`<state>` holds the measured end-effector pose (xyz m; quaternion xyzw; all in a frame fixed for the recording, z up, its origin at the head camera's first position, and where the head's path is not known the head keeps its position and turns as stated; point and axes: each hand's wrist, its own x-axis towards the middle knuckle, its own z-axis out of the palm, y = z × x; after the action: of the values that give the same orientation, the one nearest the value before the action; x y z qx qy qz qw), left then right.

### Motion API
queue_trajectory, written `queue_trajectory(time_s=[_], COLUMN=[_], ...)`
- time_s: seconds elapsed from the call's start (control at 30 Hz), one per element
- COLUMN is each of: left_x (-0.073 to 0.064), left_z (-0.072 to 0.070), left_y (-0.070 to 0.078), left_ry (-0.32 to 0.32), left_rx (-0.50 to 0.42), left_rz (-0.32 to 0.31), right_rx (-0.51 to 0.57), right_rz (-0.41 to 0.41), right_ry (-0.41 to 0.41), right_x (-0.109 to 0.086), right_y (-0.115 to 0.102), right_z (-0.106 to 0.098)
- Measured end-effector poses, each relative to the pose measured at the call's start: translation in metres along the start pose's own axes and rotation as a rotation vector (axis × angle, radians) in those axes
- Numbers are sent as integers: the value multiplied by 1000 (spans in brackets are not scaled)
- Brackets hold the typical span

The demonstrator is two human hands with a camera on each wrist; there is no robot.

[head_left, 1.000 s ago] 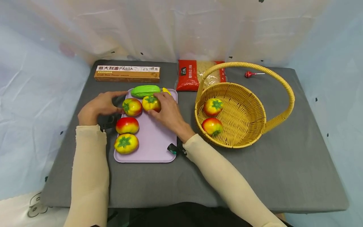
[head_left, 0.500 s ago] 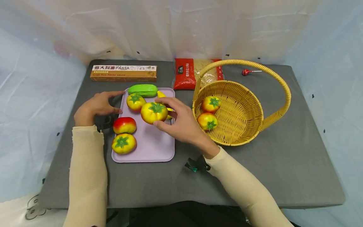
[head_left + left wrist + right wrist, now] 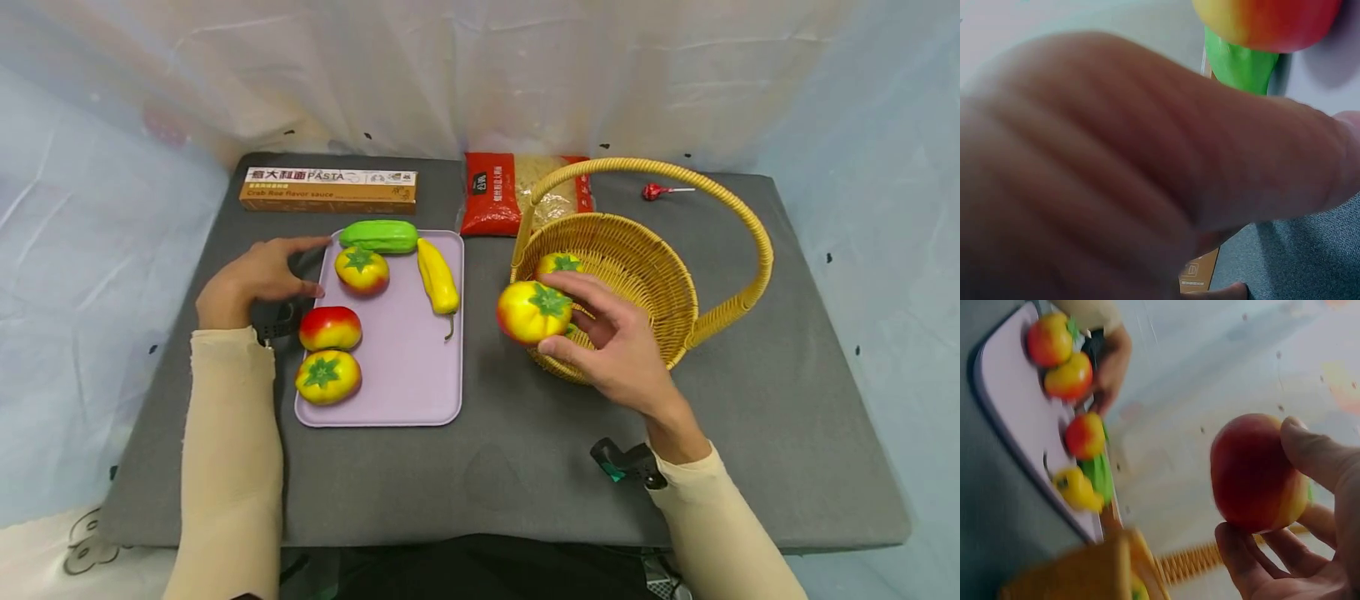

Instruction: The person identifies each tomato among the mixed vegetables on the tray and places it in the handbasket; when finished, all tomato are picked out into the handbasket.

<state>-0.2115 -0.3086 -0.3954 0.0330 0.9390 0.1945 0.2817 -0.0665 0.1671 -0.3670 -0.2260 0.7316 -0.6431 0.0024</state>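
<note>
My right hand (image 3: 622, 350) holds a yellow-and-red toy persimmon (image 3: 534, 312) between thumb and fingertips, over the left rim of the wicker basket (image 3: 660, 250). In the right wrist view the red underside of this persimmon (image 3: 1254, 475) faces the camera. Part of another persimmon (image 3: 558, 263) shows inside the basket, behind the hand. My left hand (image 3: 258, 279) rests at the left edge of the lilac tray (image 3: 408, 375), thumb and index finger extended along its rim. On the tray lie several persimmons (image 3: 328, 377), a green gourd-like vegetable (image 3: 378, 237) and a yellow pepper (image 3: 437, 275).
Behind the tray lies a pasta box (image 3: 328, 190). A red bag of pasta (image 3: 491, 196) is at the back, behind the basket. To its right is a red lollipop (image 3: 654, 192). The tall basket handle (image 3: 761, 250) arches over the basket.
My right hand has lifted a persimmon off the tray and carried it right to the basket. Another persimmon on the tray has shifted slightly. The left hand has stayed at the tray's edge.
</note>
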Motion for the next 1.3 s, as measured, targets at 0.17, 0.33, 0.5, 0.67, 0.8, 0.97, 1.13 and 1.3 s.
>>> queue_trajectory(time_s=[0.17, 0.33, 0.5, 0.67, 0.8, 0.97, 1.13, 1.3], left_x=[1, 1, 0, 0, 1, 1, 1, 1], left_z=[0, -1, -2, 0, -1, -2, -3, -2], left_y=[-1, -1, -1, 0, 1, 1, 0, 0], left_ry=[-4, -9, -17, -23, -20, -17, -12, -9], left_rx=[-1, 3, -6, -17, -12, -3, 5, 0], left_rz=[9, -1, -15, -9, -18, -24, -16, -13], right_rx=[-57, -223, -376, -462, -514, -618, -676, -748], right_rz=[21, 105, 205, 241, 215, 200, 235, 118], right_ry=[25, -7, -61, -53, -7, -46, -100, -1], right_x=[-21, -35, -34, -23, -8, 8, 14, 19], right_y=[3, 7, 14, 21, 24, 18, 18, 34], right_z=[-32, -51, -50, -41, -32, -27, -27, -15])
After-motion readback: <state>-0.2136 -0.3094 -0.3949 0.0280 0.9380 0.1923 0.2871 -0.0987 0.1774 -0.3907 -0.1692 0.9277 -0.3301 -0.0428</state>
